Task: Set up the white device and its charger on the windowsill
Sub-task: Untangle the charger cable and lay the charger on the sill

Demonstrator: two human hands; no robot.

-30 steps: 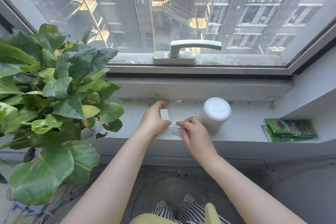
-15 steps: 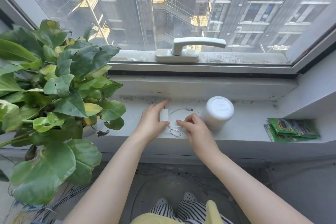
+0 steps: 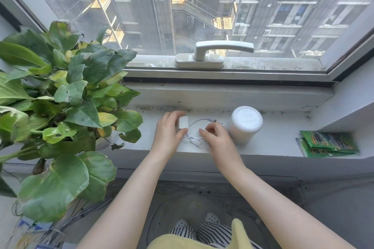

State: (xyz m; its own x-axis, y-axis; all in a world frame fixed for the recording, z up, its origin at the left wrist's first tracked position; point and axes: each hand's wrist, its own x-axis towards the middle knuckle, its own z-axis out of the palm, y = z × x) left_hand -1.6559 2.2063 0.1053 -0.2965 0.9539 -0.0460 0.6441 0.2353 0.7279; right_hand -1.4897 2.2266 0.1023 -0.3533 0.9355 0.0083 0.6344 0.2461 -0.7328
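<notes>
Pinching a small white charger block (image 3: 183,122) between thumb and fingers of the left hand (image 3: 169,135), fingers curled over its far side, thumb pressed against its near corner. Holding it on the windowsill (image 3: 283,141), about midway along, between the back edge and the front edge.

Curling the right hand (image 3: 216,137) just to the right, fingertips drawn together over the thin white cable (image 3: 199,122); cannot tell whether actually gripping the cable or only touching it. Trailing from the block in a loop across the sill, with a small coil near the front edge between the two hands and the plug end (image 3: 214,120) lying free, pointing toward the white device (image 3: 245,122).

Standing upright just right of the right hand, close to it but apart: a white cylindrical device with a flat round top bearing faint grey lettering, too small to read. Sitting nearer the back edge of the sill than the front.

Lying flat at the right end of the sill, near the front corner: a few green foil packets (image 3: 327,143), overlapping one another, contents not visible.

Filling the left end of the sill: a potted plant (image 3: 66,95) with broad green and yellowing leaves, its pot mostly hidden under foliage.

Resting above the sill on the window frame: a white window handle (image 3: 214,52), lever turned to the right.
</notes>
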